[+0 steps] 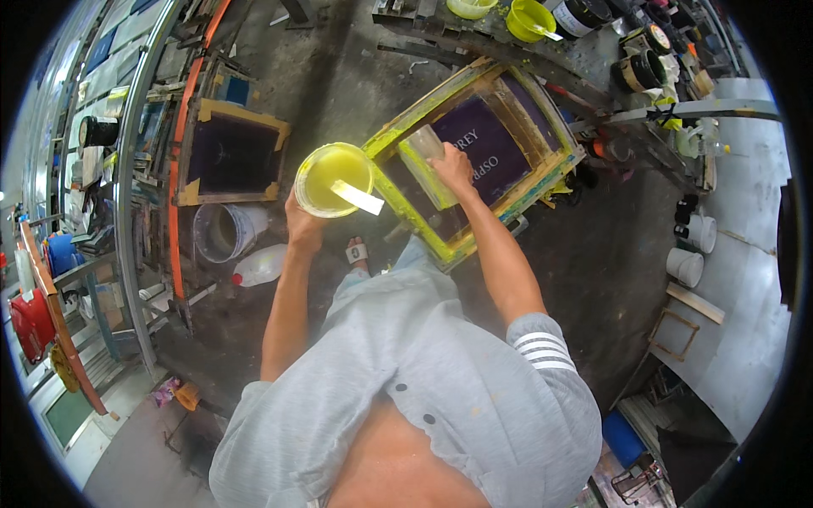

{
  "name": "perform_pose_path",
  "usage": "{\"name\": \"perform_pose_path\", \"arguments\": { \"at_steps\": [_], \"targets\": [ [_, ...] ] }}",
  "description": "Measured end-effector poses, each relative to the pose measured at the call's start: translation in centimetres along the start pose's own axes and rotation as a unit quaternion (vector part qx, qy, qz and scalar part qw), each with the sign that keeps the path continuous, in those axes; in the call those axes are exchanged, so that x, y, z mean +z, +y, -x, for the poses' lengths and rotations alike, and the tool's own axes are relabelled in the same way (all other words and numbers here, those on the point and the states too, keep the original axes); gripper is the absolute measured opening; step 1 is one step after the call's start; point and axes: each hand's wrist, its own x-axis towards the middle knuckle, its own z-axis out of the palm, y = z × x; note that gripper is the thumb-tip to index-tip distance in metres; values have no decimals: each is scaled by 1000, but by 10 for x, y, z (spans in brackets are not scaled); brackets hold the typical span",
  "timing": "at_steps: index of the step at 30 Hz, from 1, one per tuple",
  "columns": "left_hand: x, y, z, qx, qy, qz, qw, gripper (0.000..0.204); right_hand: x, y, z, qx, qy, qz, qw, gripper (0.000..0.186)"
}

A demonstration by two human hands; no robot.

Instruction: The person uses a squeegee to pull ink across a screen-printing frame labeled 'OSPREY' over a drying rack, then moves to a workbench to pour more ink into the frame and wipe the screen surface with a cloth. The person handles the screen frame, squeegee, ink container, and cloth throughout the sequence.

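Note:
My left hand (305,222) grips a round tub (306,203) of yellow-green ink from its near side, the fingers partly hidden beneath it. A white flat stick (359,197) leans out over the tub's rim. To the right, my right hand (456,171) is closed around a squeegee (428,167), a flat bar smeared with yellow. The squeegee lies over a printing screen (432,91), a tilted wooden frame with dark purple mesh, pale lettering and yellow ink along its edges. Whether the squeegee touches the mesh I cannot tell.
A bench (423,25) at the far side carries a bright yellow tub (529,19) and several dark jars. Another dark screen (233,152) stands at left, near a white bucket (222,233) and a plastic jug (261,266). White pails (684,267) stand at right.

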Motion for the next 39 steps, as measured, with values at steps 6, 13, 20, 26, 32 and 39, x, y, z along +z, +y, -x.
{"name": "perform_pose_path", "arguments": {
  "at_steps": [6, 13, 20, 26, 32, 39],
  "targets": [
    [2, -6, 2, 29, -16, -4, 999, 68, 27, -21, 3, -12, -55, -32, 998, 42],
    [-11, -18, 1, 13, -27, 16, 999, 73, 12, 19, -24, 46, -261, -270, 926, 36],
    [-12, -28, 1, -23, -100, -5, 995, 79, -80, 16, 59, -107, -144, -478, 860, 47],
    [4, -35, -3, -44, -192, -4, 980, 81, -163, -37, 146, -299, -24, -415, 859, 29],
    [34, -27, -7, -5, -295, -2, 955, 86, -162, -56, 192, -416, 111, -386, 816, 12],
    [58, -4, 2, 53, -320, 3, 946, 86, -146, -40, 202, -410, 189, -322, 832, 15]
  ]
}}
